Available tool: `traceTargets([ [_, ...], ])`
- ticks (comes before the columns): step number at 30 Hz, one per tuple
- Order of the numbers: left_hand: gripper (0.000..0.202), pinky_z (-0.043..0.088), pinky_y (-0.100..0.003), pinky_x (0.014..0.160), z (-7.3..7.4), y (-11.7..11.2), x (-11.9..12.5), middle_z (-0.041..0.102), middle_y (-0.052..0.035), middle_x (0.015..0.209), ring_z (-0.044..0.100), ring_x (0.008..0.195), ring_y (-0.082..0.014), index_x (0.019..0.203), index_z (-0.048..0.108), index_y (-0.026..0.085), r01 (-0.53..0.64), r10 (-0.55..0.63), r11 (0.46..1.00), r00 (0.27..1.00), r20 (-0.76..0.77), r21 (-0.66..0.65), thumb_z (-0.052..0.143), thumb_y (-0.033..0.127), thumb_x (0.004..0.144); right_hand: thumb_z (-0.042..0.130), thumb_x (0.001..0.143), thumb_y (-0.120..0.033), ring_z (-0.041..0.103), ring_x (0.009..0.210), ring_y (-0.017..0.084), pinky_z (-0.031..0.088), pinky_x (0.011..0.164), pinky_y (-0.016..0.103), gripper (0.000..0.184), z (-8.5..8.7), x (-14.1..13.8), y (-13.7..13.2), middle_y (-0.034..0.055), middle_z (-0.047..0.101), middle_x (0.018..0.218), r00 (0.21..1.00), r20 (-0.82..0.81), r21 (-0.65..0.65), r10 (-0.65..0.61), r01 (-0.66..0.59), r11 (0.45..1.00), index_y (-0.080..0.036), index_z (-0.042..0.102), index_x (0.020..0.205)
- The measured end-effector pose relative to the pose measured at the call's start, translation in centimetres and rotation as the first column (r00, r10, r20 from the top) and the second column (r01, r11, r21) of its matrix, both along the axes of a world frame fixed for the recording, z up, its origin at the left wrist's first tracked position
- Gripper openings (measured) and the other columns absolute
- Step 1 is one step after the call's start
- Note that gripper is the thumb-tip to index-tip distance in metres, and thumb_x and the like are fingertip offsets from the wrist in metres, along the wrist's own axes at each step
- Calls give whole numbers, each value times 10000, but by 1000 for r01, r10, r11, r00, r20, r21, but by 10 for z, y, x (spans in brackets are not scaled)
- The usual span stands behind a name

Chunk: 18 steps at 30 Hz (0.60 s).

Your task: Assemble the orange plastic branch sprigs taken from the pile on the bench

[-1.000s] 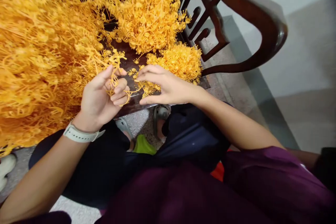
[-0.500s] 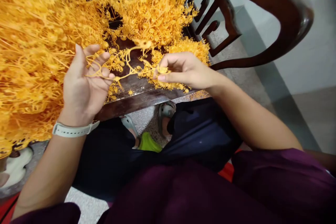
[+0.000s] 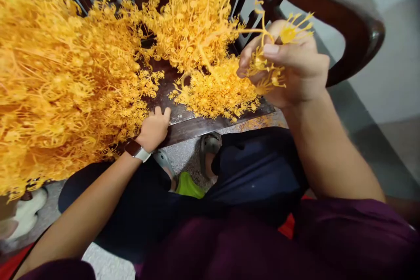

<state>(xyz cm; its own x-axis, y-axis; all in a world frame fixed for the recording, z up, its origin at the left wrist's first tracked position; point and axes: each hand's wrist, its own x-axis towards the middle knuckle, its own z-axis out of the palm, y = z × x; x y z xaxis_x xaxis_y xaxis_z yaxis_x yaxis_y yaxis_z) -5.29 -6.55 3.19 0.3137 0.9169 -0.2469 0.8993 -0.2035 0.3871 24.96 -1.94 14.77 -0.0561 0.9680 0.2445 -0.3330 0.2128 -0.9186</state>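
My right hand [image 3: 288, 61] is raised over the right end of the bench. Between its thumb and fingers is a branched yellow plastic flower stem [image 3: 259, 13], whose forks reach up past the top edge of the view. Low on the left, my left hand [image 3: 155, 129] rests palm down at the bench's front edge, its fingers slightly apart and partly hidden by foreshortening; nothing shows in it. Beside it spreads a large heap of yellow plastic flower sprays [image 3: 72, 78]. A second bunch [image 3: 193, 22] stands at the back, with a smaller pile of loose flower heads [image 3: 216, 92] in front.
The dark wooden bench [image 3: 183, 129] has a slatted back and a curved armrest [image 3: 348, 13] on the right. Below its front edge are my shoes [image 3: 210, 144] and a bright green object [image 3: 188, 186] on the speckled floor. A pale wall stands at right.
My right hand has moved up and right, carrying the stem. My left hand has let go of the stem, turned palm down and dropped to the bench edge.
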Motion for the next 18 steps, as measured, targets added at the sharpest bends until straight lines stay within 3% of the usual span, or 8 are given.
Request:
traceTargets([
  [3, 323, 544, -498, 920, -10, 3, 9, 693, -264, 1226, 726, 1026, -343, 1246, 687, 88, 37, -37, 998, 999, -13, 45, 440, 73, 1039, 877, 675, -258, 624, 603, 197, 399, 570, 337, 165, 3, 7, -2, 25, 747, 710, 1000, -11, -38, -2, 2, 999, -269, 713, 692],
  [7, 201, 563, -417, 926, -9, 24, 22, 748, -157, 1148, 731, 1025, -293, 1242, 682, 151, 98, -110, 988, 989, 99, 118, 591, 237, 1085, 856, 749, -363, 567, 624, 215, 394, 599, 367, 216, 9, 16, -7, 18, 697, 721, 996, -35, -37, -78, 77, 996, -301, 656, 694],
  [11, 496, 567, -423, 939, 11, 47, 39, 703, -187, 1382, 719, 1018, -273, 1499, 558, 150, 9, -77, 964, 966, 248, 265, 605, 467, 1120, 923, 699, -480, 559, 717, 217, 469, 686, 396, 412, 14, 24, -3, 15, 644, 753, 997, 37, -34, -70, 71, 997, -302, 553, 726],
  [13, 359, 563, -404, 900, 32, 49, 44, 732, -142, 1254, 706, 961, -250, 1358, 659, 185, -107, -64, 928, 899, 434, 357, 579, 452, 1132, 945, 654, -494, 546, 718, 187, 456, 673, 379, 463, 14, 25, 0, 6, 618, 747, 995, 60, -30, -83, 85, 996, -289, 538, 731],
  [15, 259, 560, -413, 880, 57, 40, 46, 735, -97, 1120, 694, 914, -238, 1253, 708, 225, -283, -39, 849, 808, 588, 445, 551, 401, 1144, 931, 707, -491, 528, 701, 159, 438, 665, 356, 413, 11, 22, -1, -6, 622, 762, 989, 119, -50, -83, 90, 995, -271, 587, 772],
  [17, 199, 556, -476, 991, 80, 24, 48, 719, -117, 1178, 704, 1075, -285, 1199, 730, 233, -444, -79, 669, 755, 651, 596, 593, 350, 1115, 904, 813, -471, 530, 718, 150, 443, 683, 333, 357, 6, 13, -5, -10, 635, 789, 971, 236, -80, 17, 2, 997, -247, 626, 809],
  [18, 173, 544, -508, 1057, 87, 15, 50, 727, -128, 1191, 692, 1184, -320, 1197, 730, 234, -446, -140, 577, 771, 622, 684, 671, 320, 1059, 889, 863, -454, 537, 741, 147, 452, 701, 321, 341, 4, 7, -9, -9, 635, 803, 946, 303, -103, 117, -89, 991, -233, 633, 819],
])
